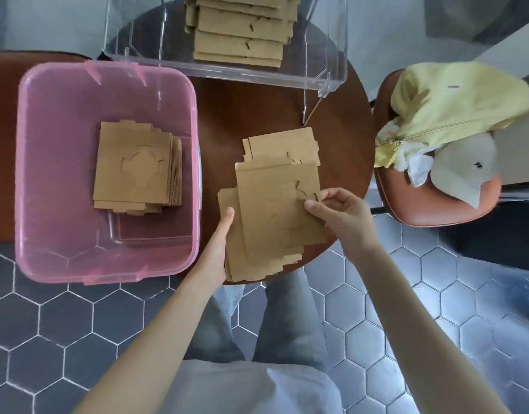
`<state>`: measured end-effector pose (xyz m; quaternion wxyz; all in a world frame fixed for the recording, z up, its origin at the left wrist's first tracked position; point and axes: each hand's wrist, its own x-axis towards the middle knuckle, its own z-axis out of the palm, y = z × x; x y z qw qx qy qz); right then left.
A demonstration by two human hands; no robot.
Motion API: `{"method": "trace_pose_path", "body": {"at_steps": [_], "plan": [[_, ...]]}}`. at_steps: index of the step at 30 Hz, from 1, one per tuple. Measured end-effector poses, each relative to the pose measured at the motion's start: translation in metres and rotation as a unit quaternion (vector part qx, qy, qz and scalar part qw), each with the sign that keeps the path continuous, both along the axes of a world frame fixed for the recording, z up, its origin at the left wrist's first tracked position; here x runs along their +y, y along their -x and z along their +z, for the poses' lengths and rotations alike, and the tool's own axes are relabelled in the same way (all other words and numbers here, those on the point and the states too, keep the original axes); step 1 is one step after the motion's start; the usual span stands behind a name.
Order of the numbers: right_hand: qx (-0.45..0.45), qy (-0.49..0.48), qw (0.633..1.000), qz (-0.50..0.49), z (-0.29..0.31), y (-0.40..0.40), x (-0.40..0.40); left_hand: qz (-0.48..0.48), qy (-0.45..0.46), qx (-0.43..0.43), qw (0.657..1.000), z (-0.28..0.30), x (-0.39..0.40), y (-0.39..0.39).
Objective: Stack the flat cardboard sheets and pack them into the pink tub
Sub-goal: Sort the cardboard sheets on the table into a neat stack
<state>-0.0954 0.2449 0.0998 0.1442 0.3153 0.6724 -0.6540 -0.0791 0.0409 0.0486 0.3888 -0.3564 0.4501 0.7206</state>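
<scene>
A loose stack of flat brown cardboard sheets (272, 222) lies at the near edge of the round dark wooden table (242, 109). My left hand (218, 246) presses flat against the stack's left side. My right hand (338, 216) pinches the right edge of the top sheet near its notch. One more sheet (284, 144) pokes out behind the stack. The pink tub (63, 252) sits to the left and holds a squared stack of cardboard sheets (134, 168) on its floor.
A clear plastic bin (326, 40) at the back of the table holds several more cardboard sheets (242, 31). An orange chair (430, 207) on the right carries a yellow garment and a white cap. Grey hexagon tile floor lies below.
</scene>
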Motion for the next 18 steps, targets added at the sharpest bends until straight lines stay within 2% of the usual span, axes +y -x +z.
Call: {"method": "trace_pose_path", "body": {"at_steps": [3, 8, 12, 14, 18], "plan": [[-0.027, -0.025, 0.999, -0.006, -0.010, -0.007, -0.007, -0.003, -0.014, 0.014, 1.000, 0.003, 0.007, 0.010], [-0.037, -0.183, 0.981, 0.061, -0.025, 0.000, -0.015, -0.051, 0.087, 0.014, 0.995, -0.002, 0.017, 0.011], [-0.035, -0.268, 0.963, 0.025, -0.040, 0.026, -0.012, -0.026, 0.118, 0.008, 0.993, -0.010, 0.017, 0.008], [-0.068, -0.305, 0.950, 0.020, -0.052, 0.041, -0.013, -0.011, 0.125, 0.006, 0.992, -0.013, 0.014, 0.004], [-0.157, -0.368, 0.914, 0.073, -0.073, 0.055, -0.027, -0.010, 0.142, -0.002, 0.990, -0.019, 0.008, -0.004]]}}
